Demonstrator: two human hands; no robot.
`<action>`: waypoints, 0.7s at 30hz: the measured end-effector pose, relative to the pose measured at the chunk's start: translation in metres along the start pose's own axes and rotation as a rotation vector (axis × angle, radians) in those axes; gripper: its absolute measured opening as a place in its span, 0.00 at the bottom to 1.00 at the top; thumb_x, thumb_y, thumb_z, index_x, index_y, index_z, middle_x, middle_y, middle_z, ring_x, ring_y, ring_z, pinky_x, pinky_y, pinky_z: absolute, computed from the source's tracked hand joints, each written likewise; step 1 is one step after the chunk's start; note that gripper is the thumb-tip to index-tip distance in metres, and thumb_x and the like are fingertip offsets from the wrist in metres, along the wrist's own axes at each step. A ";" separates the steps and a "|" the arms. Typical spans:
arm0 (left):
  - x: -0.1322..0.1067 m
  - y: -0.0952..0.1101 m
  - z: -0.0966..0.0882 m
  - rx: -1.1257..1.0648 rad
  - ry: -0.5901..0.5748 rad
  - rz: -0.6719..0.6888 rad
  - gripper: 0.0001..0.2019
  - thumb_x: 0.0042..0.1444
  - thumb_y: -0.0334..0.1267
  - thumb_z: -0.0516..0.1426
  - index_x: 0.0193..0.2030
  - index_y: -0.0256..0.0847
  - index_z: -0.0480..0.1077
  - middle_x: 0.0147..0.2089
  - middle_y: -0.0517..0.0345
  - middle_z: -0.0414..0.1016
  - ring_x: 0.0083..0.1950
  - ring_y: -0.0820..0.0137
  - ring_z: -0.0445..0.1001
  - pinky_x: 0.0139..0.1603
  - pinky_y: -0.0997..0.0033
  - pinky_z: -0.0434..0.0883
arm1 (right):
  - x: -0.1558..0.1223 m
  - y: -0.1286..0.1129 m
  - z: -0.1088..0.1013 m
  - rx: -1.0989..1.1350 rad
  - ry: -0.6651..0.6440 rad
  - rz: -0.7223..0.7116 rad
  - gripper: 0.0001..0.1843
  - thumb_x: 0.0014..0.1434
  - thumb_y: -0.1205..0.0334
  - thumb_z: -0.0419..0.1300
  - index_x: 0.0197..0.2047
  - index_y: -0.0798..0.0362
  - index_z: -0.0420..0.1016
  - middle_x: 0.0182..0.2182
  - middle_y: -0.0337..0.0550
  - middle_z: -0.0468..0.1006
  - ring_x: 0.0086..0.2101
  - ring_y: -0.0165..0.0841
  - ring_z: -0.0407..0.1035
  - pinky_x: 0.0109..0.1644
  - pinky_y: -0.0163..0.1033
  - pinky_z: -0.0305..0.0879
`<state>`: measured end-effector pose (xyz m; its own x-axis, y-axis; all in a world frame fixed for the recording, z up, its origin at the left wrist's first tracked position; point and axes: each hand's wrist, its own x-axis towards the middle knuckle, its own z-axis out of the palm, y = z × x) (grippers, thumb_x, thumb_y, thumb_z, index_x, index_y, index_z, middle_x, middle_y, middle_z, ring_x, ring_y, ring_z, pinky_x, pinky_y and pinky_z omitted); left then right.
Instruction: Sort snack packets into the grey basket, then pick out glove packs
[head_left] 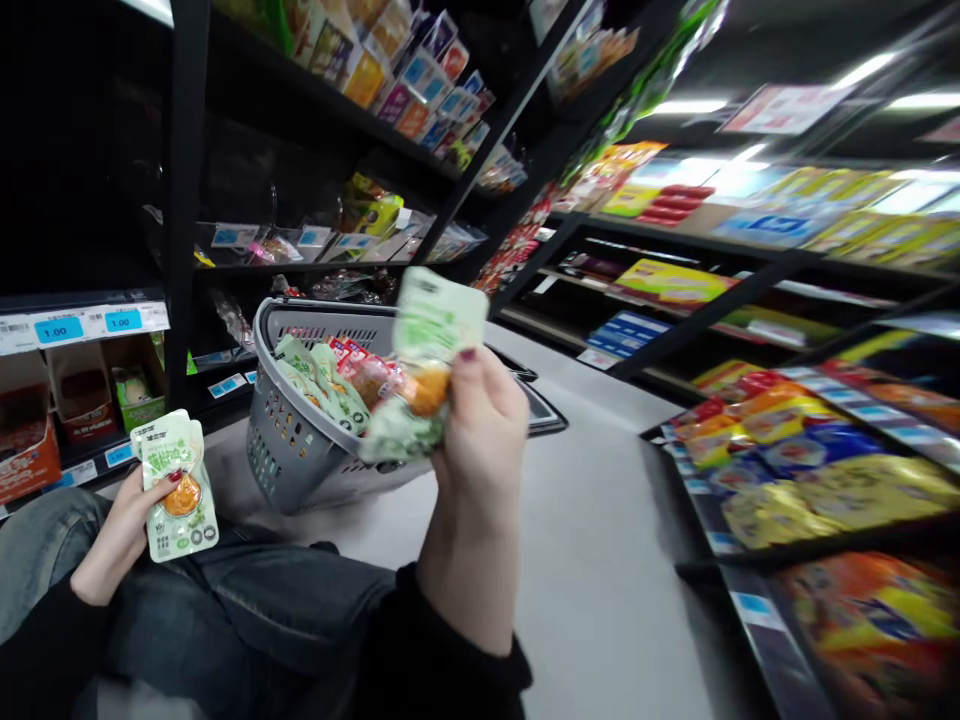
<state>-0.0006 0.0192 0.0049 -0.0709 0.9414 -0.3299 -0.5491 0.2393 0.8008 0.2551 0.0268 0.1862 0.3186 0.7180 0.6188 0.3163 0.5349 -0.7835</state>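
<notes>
Over my lap, my left hand (124,525) grips a pair of overlapping light green snack packets (171,525), thumb pressed on the front one. Raised beside the basket, my right hand (484,410) pinches another light green snack packet (439,310) with an orange food picture. That packet is smeared by motion, and a second green piece below it may be part of the same hold; I cannot tell. Behind it stands a grey shopping basket (281,460) with more green packets (307,380) and red-and-clear packets (367,372) inside. My right hand hides part of its right end.
Black shelves with price labels (60,328) and snack boxes (139,395) rise on the left. Bagged snacks (810,460) fill the shelving on the right. A pale floor (585,560) runs between them. The basket's dark handle (551,415) sticks out to the right.
</notes>
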 end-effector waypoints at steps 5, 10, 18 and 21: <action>-0.001 -0.005 0.005 0.006 -0.013 -0.041 0.21 0.34 0.30 0.66 0.39 0.34 0.70 0.32 0.51 0.80 0.29 0.62 0.78 0.33 0.66 0.75 | 0.047 -0.005 0.025 -1.117 -0.294 -0.192 0.11 0.61 0.58 0.49 0.33 0.55 0.67 0.25 0.47 0.73 0.28 0.38 0.67 0.31 0.37 0.55; 0.000 -0.006 0.000 0.001 -0.014 -0.016 0.22 0.34 0.32 0.67 0.40 0.34 0.69 0.35 0.50 0.80 0.32 0.62 0.78 0.35 0.66 0.74 | 0.041 -0.016 0.048 -1.473 -0.638 -0.326 0.13 0.64 0.58 0.47 0.41 0.58 0.66 0.30 0.53 0.76 0.33 0.44 0.71 0.31 0.38 0.59; 0.002 -0.007 0.000 -0.015 -0.041 -0.024 0.23 0.33 0.33 0.68 0.39 0.33 0.69 0.32 0.52 0.80 0.30 0.64 0.77 0.34 0.67 0.74 | 0.039 -0.014 0.046 -1.541 -0.874 -0.372 0.15 0.64 0.60 0.47 0.45 0.60 0.68 0.31 0.56 0.76 0.35 0.46 0.73 0.35 0.42 0.65; 0.002 -0.007 0.000 -0.005 -0.046 -0.034 0.24 0.34 0.34 0.68 0.41 0.33 0.68 0.33 0.51 0.80 0.31 0.64 0.77 0.34 0.67 0.74 | 0.030 -0.002 0.050 -1.534 -1.015 -0.295 0.14 0.62 0.61 0.49 0.43 0.60 0.72 0.32 0.56 0.77 0.35 0.45 0.73 0.36 0.42 0.65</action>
<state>0.0028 0.0196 -0.0013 -0.0138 0.9428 -0.3331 -0.5550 0.2698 0.7869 0.2193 0.0701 0.2036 -0.2945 0.9556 -0.0108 0.8677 0.2721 0.4160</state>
